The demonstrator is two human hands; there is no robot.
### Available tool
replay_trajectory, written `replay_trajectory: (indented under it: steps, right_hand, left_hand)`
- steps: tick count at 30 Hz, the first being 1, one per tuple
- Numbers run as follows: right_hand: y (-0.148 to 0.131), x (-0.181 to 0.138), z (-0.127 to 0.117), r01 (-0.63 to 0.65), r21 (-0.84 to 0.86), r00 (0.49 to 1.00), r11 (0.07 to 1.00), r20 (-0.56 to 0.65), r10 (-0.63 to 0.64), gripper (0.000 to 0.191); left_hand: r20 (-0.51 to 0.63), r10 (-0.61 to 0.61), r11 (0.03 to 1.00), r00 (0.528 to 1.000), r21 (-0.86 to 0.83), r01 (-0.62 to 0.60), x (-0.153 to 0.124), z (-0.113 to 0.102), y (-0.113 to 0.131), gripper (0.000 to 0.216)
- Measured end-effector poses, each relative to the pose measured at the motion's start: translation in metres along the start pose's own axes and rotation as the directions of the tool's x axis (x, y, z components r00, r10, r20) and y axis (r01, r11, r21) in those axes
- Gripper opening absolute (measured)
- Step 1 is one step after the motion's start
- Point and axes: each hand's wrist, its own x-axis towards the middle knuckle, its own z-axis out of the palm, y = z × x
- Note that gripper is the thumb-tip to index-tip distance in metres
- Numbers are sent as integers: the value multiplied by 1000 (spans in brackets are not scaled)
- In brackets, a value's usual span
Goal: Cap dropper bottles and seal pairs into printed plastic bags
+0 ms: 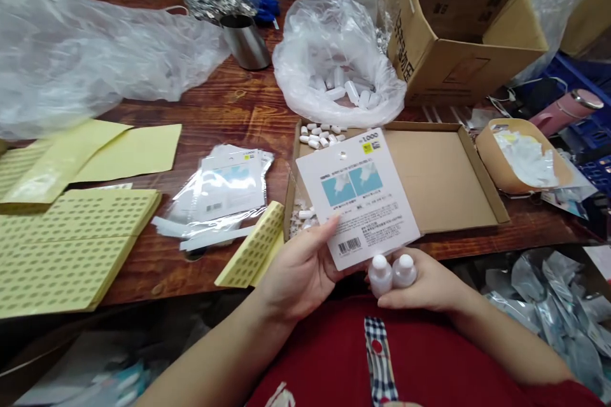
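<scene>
My left hand (303, 267) is closed on a printed white backing card (360, 203), thumb on its front near the lower left edge. The card is tilted, with a hang hole at its top, two blue pictures and a barcode. Just right of its lower edge, my right hand (424, 283) grips two small white-capped plastic bottles (380, 275) side by side. The card lies partly over a shallow cardboard tray (443, 184), hiding some of its left part. Small white capsule-shaped pieces (321, 135) are in the tray's far left corner.
A plastic bag of white bottles (338, 89) stands behind the tray, beside an open cardboard box (468, 44). Packaged cards (226, 184) and yellow sticker sheets (71, 248) lie left. A tan container (522, 156) holds white packets. A metal cup (245, 41) stands at the back.
</scene>
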Motion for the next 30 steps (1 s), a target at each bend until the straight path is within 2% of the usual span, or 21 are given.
replay_trajectory:
  steps: [3, 6, 10, 13, 16, 19, 22, 25, 30]
  right_hand:
    - [3, -4, -4, -44, 28, 998, 999, 39, 43, 55]
    - [6, -4, -6, -74, 135, 995, 988, 73, 65, 63]
    - [5, 1, -5, -120, 242, 983, 963, 164, 81, 53]
    - [2, 6, -3, -160, 338, 970, 928, 227, 85, 57]
    - [-3, 8, 0, -291, 404, 946, 867, 259, 197, 54]
    - [-10, 10, 2, -407, 408, 910, 817, 258, 324, 40]
    - [-18, 13, 4, -462, 408, 886, 787, 248, 391, 28]
    - [-24, 18, 4, -521, 380, 853, 764, 265, 449, 31]
    - [-37, 25, 1, -553, 299, 825, 778, 325, 462, 33]
  left_hand:
    - [-17, -57, 997, 998, -53, 56, 3, 1, -3, 28]
    - [35, -79, 993, 996, -86, 81, 3, -1, -6, 28]
    - [96, -85, 993, 992, -72, 92, 0, -7, -12, 29]
    - [123, -113, 993, 986, -20, 116, -3, -10, -16, 30]
    - [124, -145, 989, 982, 43, 141, -5, -13, -18, 30]
    - [83, -150, 986, 985, 93, 142, -7, -16, -20, 31]
    - [17, -102, 989, 995, 107, 100, -10, -20, -23, 30]
    - [-6, -89, 991, 996, 104, 89, -11, -24, -24, 31]
    - [54, -66, 998, 996, 4, 65, -12, -27, -22, 32]
